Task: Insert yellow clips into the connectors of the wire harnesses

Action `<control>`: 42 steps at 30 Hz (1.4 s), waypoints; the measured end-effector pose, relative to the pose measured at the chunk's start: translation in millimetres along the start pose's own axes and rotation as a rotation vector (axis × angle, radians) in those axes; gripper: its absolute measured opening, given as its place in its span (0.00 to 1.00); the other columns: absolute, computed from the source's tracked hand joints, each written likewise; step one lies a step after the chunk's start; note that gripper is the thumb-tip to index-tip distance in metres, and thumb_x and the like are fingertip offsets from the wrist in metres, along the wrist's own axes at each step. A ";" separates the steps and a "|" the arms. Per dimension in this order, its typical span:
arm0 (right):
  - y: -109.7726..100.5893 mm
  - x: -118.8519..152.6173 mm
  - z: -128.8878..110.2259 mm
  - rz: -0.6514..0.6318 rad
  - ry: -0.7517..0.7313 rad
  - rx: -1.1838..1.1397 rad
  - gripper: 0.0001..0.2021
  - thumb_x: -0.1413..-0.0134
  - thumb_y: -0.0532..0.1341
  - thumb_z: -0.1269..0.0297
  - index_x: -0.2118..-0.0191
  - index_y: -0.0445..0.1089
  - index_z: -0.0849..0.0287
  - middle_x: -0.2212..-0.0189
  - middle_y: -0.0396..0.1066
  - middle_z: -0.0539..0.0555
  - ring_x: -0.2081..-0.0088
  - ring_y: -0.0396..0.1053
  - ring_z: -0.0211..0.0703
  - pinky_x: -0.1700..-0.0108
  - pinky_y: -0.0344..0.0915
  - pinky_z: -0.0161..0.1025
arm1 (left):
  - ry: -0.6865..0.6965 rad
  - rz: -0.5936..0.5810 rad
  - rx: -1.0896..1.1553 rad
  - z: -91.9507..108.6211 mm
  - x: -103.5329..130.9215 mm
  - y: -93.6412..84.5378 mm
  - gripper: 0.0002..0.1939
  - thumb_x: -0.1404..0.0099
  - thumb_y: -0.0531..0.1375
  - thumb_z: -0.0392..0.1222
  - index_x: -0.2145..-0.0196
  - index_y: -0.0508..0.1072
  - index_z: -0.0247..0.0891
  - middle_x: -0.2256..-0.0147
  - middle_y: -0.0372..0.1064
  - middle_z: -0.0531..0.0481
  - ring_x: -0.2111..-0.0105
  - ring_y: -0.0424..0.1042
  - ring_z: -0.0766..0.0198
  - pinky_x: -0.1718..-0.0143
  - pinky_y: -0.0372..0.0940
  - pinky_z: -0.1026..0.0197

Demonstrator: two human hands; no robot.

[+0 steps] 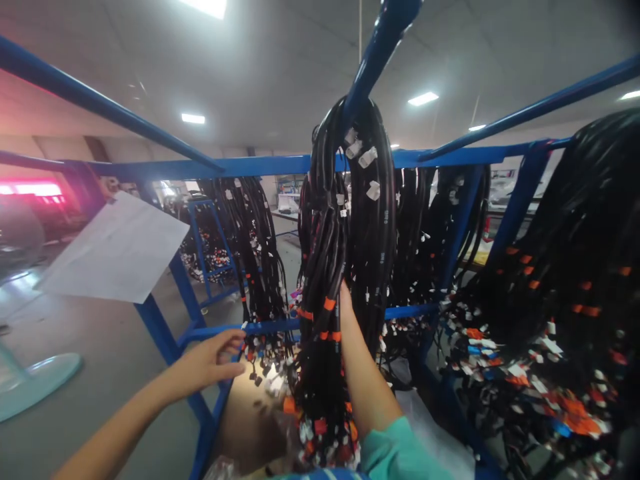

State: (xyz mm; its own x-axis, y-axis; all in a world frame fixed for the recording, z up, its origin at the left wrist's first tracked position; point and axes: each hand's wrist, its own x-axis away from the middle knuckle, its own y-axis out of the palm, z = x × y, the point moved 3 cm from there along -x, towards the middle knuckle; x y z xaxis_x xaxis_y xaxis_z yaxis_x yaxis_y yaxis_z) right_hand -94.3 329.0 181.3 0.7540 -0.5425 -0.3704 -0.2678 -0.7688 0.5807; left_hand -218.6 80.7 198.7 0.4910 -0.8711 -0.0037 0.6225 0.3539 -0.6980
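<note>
Black wire harnesses (320, 260) with orange tape bands and white connectors hang over a blue rack bar (373, 60) in the middle. My right hand (345, 300) reaches in against the right side of the front bundle; its fingers are hidden behind the cables. To the left of the bundle is my left hand (220, 357), held in the air with fingers apart and slightly curled, touching nothing. Below, the bundle ends in many small coloured connectors (325, 433).
More harnesses hang behind at the left (255, 247) and in a large mass at the right (565, 267). A white paper sheet (120, 247) hangs on the left of the blue frame (275, 165). A pale green round base (45, 387) stands on the floor.
</note>
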 end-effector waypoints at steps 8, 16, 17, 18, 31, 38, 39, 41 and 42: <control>-41.2 25.4 -0.8 0.089 0.019 0.062 0.34 0.80 0.67 0.35 0.66 0.71 0.55 0.71 0.75 0.54 0.62 0.74 0.53 0.61 0.71 0.46 | 0.109 -0.233 0.198 -10.8 -87.0 109.0 0.67 0.64 0.67 0.65 0.36 0.41 0.31 0.36 0.40 0.27 0.36 0.43 0.43 0.38 0.40 0.46; -27.8 30.9 -2.5 0.073 0.049 0.141 0.30 0.76 0.71 0.59 0.58 0.69 0.56 0.73 0.74 0.54 0.69 0.74 0.51 0.70 0.72 0.44 | 0.406 -0.459 0.593 15.9 -114.2 164.6 0.75 0.76 0.68 0.69 0.36 0.40 0.40 0.39 0.49 0.35 0.39 0.48 0.40 0.37 0.39 0.46; -23.8 30.8 -0.2 0.092 0.045 0.127 0.28 0.75 0.70 0.60 0.58 0.69 0.56 0.74 0.74 0.53 0.70 0.74 0.51 0.71 0.72 0.44 | 0.422 -0.466 0.620 14.8 -113.2 165.8 0.73 0.75 0.68 0.69 0.36 0.40 0.40 0.40 0.51 0.36 0.39 0.50 0.40 0.37 0.40 0.45; -19.6 30.5 2.5 0.112 0.040 0.114 0.27 0.74 0.69 0.61 0.59 0.69 0.56 0.75 0.73 0.53 0.71 0.74 0.50 0.72 0.72 0.43 | 0.437 -0.457 0.630 12.6 -111.3 166.5 0.72 0.73 0.68 0.69 0.36 0.41 0.40 0.41 0.52 0.36 0.39 0.50 0.40 0.38 0.41 0.44; 78.1 -11.7 -3.9 -0.022 -0.031 0.029 0.18 0.68 0.66 0.59 0.67 0.69 0.62 0.80 0.71 0.52 0.77 0.70 0.43 0.80 0.66 0.34 | 0.321 -0.106 0.384 -12.6 -89.4 112.3 0.57 0.62 0.61 0.60 0.39 0.42 0.34 0.45 0.58 0.31 0.40 0.50 0.35 0.38 0.45 0.42; 141.3 -47.1 -65.5 -0.215 -0.210 0.072 0.18 0.66 0.64 0.55 0.67 0.69 0.63 0.75 0.72 0.54 0.74 0.69 0.41 0.77 0.67 0.34 | 0.703 0.124 0.475 68.4 -85.3 14.2 0.35 0.52 0.61 0.53 0.50 0.57 0.35 0.56 0.69 0.40 0.53 0.68 0.44 0.51 0.63 0.49; 148.2 -50.6 -73.5 -0.241 -0.246 0.081 0.19 0.65 0.63 0.54 0.66 0.69 0.62 0.74 0.72 0.54 0.73 0.69 0.42 0.76 0.67 0.35 | 0.769 0.107 0.478 79.0 -84.4 3.5 0.33 0.53 0.62 0.52 0.52 0.59 0.35 0.59 0.70 0.42 0.57 0.71 0.46 0.55 0.66 0.51; 158.9 -57.6 -83.9 -0.281 -0.300 0.110 0.20 0.65 0.63 0.51 0.66 0.69 0.60 0.73 0.72 0.54 0.73 0.69 0.41 0.73 0.69 0.36 | 0.848 0.099 0.511 91.6 -84.1 -14.5 0.33 0.54 0.63 0.50 0.52 0.61 0.35 0.61 0.71 0.44 0.61 0.72 0.49 0.59 0.67 0.53; 162.6 -61.1 -86.0 -0.291 -0.321 0.128 0.20 0.65 0.63 0.50 0.67 0.70 0.60 0.74 0.72 0.53 0.73 0.68 0.41 0.72 0.69 0.37 | 0.856 0.095 0.519 93.4 -84.6 -20.8 0.33 0.55 0.64 0.49 0.52 0.61 0.35 0.61 0.72 0.44 0.61 0.73 0.50 0.59 0.67 0.54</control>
State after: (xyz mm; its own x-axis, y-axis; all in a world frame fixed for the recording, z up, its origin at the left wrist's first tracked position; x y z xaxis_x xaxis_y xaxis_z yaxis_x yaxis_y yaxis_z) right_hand -132.4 266.2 360.7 0.5900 -0.3599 -0.7227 -0.1596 -0.9295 0.3325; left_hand -216.2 178.8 280.4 0.0763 -0.7113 -0.6987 0.8925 0.3611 -0.2701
